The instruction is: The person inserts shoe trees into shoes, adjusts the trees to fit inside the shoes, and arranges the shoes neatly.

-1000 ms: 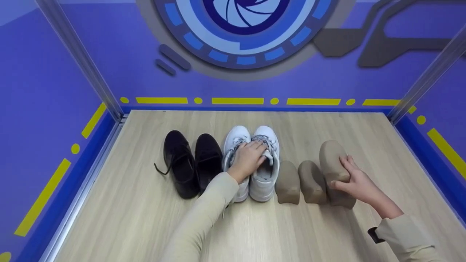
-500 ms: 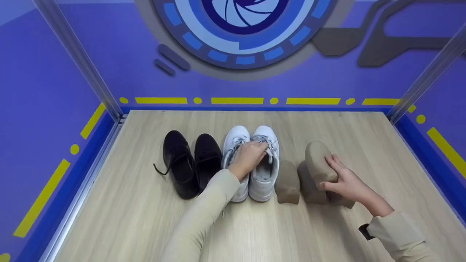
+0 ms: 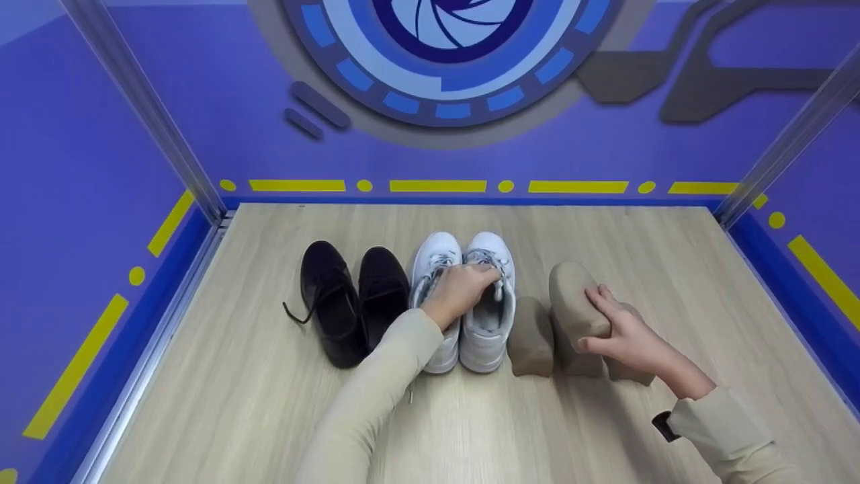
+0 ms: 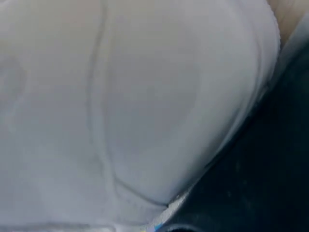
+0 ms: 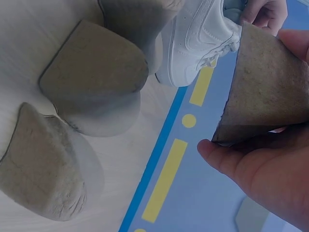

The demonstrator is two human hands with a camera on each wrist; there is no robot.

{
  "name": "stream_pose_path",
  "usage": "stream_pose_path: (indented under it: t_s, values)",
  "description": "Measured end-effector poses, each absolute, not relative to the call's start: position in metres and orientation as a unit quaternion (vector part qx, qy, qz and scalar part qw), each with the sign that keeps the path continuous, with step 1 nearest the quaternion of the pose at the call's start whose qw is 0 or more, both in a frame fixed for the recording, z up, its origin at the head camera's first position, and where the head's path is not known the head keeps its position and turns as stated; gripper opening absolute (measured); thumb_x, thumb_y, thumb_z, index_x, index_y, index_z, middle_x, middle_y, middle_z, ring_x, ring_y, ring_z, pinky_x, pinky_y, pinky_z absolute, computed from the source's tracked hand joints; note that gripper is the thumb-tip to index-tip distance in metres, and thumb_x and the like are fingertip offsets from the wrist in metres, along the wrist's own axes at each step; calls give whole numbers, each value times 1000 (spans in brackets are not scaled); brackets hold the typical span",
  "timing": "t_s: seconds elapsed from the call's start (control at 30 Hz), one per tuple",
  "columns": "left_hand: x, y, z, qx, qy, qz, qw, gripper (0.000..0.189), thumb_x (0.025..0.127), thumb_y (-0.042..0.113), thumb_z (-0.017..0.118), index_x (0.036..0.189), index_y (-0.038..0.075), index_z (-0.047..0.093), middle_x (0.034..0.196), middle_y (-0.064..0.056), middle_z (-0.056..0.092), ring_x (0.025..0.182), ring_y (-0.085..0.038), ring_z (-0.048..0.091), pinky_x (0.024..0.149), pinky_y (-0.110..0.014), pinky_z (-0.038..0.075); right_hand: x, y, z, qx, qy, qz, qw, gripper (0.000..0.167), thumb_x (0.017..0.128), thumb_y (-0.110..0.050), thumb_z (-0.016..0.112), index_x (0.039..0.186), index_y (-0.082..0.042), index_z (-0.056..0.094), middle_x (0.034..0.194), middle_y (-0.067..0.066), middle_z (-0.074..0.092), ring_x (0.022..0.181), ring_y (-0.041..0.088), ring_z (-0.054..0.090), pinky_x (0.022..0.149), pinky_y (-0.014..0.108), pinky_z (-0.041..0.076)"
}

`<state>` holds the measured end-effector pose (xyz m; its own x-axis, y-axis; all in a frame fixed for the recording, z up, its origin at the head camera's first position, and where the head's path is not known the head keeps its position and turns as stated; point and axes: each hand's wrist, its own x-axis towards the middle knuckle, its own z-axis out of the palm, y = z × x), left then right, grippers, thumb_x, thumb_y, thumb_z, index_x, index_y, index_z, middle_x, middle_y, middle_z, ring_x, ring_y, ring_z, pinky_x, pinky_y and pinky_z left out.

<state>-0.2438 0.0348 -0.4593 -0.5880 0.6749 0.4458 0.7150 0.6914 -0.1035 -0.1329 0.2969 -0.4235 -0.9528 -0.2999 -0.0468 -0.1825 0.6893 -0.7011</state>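
Note:
In the head view, my left hand [image 3: 460, 290] reaches over the left white sneaker [image 3: 437, 247]. Its curled fingers pinch the tongue of the right white sneaker [image 3: 485, 349] at the laces. My right hand [image 3: 631, 339] grips a tan, toe-shaped shoe insert [image 3: 574, 296], thumb on the near side and fingers on the far side. That insert is raised above the row of similar inserts. The right wrist view shows the held insert's flat end [image 5: 270, 82] between thumb and fingers. White sneaker leather [image 4: 145, 96] fills most of the left wrist view.
Three more inserts stand right of the sneakers: one beside them [image 3: 531, 336], a middle one [image 3: 583, 363] partly covered by the held insert, and a right one [image 3: 635, 373] under my hand. Left are two black shoes [image 3: 319, 262], one lace trailing. Blue-purple walls [image 3: 430, 161] enclose the wooden board [image 3: 269, 417].
My right hand has carried the insert left, from above the right insert to above the middle one. My left fingers have curled in from lying over the laces.

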Motion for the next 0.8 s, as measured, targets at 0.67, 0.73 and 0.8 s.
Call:
stream_pose_path:
  t_s: [0.67,0.73,0.8]
  values:
    - [-244,34,-445,-462,-868,48,175,27,78,8,55,93,26,67,125,1,54,102,-12,57,84,-23,46,-132,286,-419,-137,914,-370,96,86,75,-24,67,139,3,16,144,29,3,133,42,3,104,49,17]
    - [-245,34,-444,-460,-874,41,150,30,78,7,55,97,27,66,128,0,52,105,-12,56,82,-23,47,-132,286,-419,-136,913,-372,98,86,75,-23,67,139,2,16,144,28,3,133,40,3,107,30,17]
    - [-246,34,-444,-459,-879,27,126,32,78,5,56,100,26,65,129,-3,51,105,-14,56,80,-24,48,-131,286,-420,-141,911,-374,98,84,76,-23,66,139,2,16,144,29,3,133,41,3,104,17,15]
